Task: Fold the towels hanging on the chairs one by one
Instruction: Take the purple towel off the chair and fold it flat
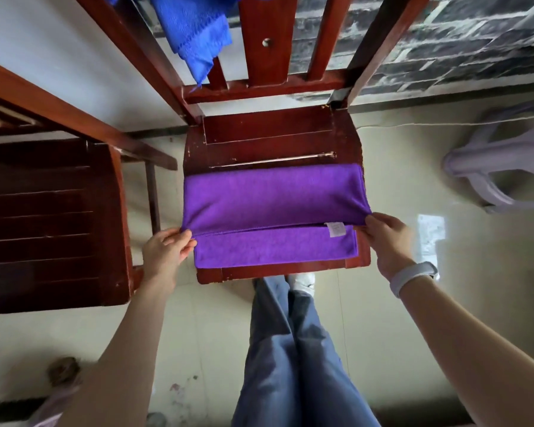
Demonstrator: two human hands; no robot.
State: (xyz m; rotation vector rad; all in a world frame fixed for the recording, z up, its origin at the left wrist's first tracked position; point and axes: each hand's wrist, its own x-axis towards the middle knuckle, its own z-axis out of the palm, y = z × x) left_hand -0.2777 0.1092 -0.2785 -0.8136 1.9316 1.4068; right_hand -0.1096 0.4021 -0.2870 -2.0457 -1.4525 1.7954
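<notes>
A purple towel [272,198] lies across the front half of a red-brown wooden chair seat [269,131]. Its upper layer is folded toward me, and a lower layer with a white label shows beneath the fold's edge. My left hand [167,251] pinches the fold's left corner. At the right corner, my right hand [389,238], with a white wristband, pinches the same fold edge. A blue towel [195,29] hangs over the backrest of this chair, at the top of the view.
A second dark wooden chair [50,217] stands close on the left. A pale plastic stool [500,167] is on the floor at right. My legs in grey-blue trousers [290,349] stand right before the chair's front edge. A dark brick wall runs behind.
</notes>
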